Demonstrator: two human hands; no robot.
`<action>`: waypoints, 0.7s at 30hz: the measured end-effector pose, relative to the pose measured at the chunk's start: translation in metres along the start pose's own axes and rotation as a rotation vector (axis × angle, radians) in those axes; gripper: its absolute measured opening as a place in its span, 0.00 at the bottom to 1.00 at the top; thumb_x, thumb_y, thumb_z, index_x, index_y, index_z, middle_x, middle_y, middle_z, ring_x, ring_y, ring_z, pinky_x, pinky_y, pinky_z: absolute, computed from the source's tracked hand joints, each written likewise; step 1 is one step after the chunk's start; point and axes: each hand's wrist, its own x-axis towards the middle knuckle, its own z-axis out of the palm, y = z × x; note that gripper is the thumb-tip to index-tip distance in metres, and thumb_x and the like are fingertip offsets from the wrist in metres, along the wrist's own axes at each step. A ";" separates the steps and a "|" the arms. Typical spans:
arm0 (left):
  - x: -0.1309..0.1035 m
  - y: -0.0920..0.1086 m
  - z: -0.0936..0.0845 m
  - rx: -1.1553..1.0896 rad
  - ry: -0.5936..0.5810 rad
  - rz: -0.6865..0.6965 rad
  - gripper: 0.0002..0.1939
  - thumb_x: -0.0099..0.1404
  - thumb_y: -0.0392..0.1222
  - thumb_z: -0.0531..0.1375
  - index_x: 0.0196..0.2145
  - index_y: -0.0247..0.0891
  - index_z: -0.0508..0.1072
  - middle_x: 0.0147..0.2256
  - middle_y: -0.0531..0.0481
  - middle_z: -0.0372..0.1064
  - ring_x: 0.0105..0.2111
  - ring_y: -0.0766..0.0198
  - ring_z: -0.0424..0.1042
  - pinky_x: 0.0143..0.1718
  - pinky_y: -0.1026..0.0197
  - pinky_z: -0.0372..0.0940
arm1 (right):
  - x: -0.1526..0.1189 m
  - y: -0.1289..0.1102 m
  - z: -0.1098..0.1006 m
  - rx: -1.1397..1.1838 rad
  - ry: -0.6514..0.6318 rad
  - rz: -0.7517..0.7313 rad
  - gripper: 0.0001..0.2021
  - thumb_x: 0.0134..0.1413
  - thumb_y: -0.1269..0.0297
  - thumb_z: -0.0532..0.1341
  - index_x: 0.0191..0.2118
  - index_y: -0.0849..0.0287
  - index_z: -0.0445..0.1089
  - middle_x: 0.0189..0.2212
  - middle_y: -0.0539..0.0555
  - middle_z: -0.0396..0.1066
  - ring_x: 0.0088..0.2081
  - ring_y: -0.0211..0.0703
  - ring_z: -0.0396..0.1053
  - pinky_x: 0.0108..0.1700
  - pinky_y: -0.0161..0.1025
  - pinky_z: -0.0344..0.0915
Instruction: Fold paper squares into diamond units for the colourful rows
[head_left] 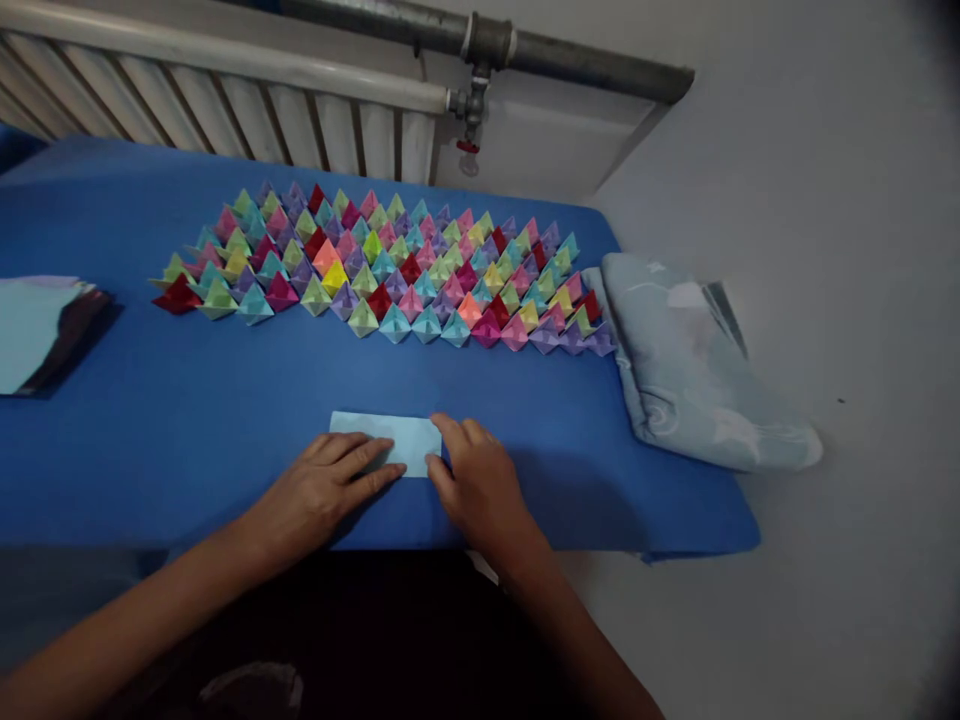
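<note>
Pale-blue paper (412, 455), near table (225, 410) front edge; left hand (311, 492) flattened, right hand (484, 485) half-curled, grip unclear; uneven pressure could skew it.

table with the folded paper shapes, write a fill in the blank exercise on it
The left hand and right hand touch a light-blue sheet of ____.
The table cover is coloured ____.
The folded cloth lies at the ____ end of the rows of folded shapes.
Missing words: paper; blue; right
</note>
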 end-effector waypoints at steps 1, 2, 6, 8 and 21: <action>0.001 0.001 0.001 0.008 -0.019 -0.002 0.23 0.69 0.31 0.50 0.59 0.45 0.67 0.54 0.42 0.70 0.50 0.52 0.67 0.47 0.52 0.63 | 0.003 0.000 -0.001 0.001 0.032 -0.027 0.23 0.57 0.70 0.58 0.59 0.63 0.65 0.49 0.66 0.70 0.48 0.55 0.67 0.50 0.52 0.64; 0.001 0.003 0.001 0.014 -0.031 -0.011 0.23 0.69 0.32 0.50 0.59 0.45 0.67 0.54 0.42 0.70 0.51 0.52 0.67 0.48 0.51 0.62 | 0.006 0.001 -0.001 0.007 0.061 -0.057 0.23 0.56 0.71 0.59 0.58 0.63 0.66 0.52 0.67 0.67 0.51 0.57 0.65 0.52 0.53 0.64; -0.001 0.006 0.000 0.013 -0.025 -0.076 0.23 0.68 0.31 0.51 0.58 0.44 0.68 0.55 0.41 0.69 0.52 0.51 0.67 0.51 0.49 0.60 | 0.020 0.000 -0.005 0.062 0.042 -0.135 0.23 0.56 0.71 0.57 0.59 0.66 0.65 0.50 0.67 0.69 0.50 0.55 0.66 0.53 0.51 0.64; -0.004 0.006 -0.002 0.021 0.003 -0.105 0.22 0.68 0.30 0.50 0.56 0.44 0.70 0.54 0.42 0.70 0.52 0.52 0.68 0.52 0.48 0.60 | 0.025 -0.003 -0.008 0.083 -0.036 -0.130 0.23 0.56 0.71 0.57 0.58 0.67 0.64 0.45 0.64 0.72 0.45 0.51 0.69 0.49 0.47 0.66; -0.014 -0.001 -0.003 0.022 0.096 -0.180 0.16 0.69 0.32 0.52 0.50 0.43 0.73 0.52 0.43 0.73 0.50 0.52 0.70 0.53 0.45 0.60 | 0.030 -0.018 -0.014 0.409 -0.145 -0.037 0.20 0.50 0.74 0.59 0.50 0.56 0.67 0.34 0.50 0.71 0.33 0.39 0.67 0.37 0.35 0.63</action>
